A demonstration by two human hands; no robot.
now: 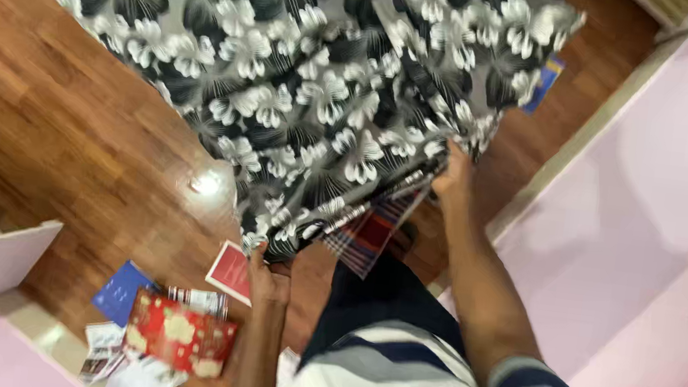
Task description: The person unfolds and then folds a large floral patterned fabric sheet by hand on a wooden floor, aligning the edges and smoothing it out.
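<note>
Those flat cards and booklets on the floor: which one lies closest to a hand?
The red card with a pale border, just beside the left hand. The blue booklet and the striped one lie farther left.

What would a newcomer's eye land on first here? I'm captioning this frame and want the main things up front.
First comes the big black-and-white floral cloth, spread across the upper middle over the wooden floor. The left hand and right hand grip its near edge, with a plaid cloth just beneath. At lower left lies a red floral box among scattered papers.
</note>
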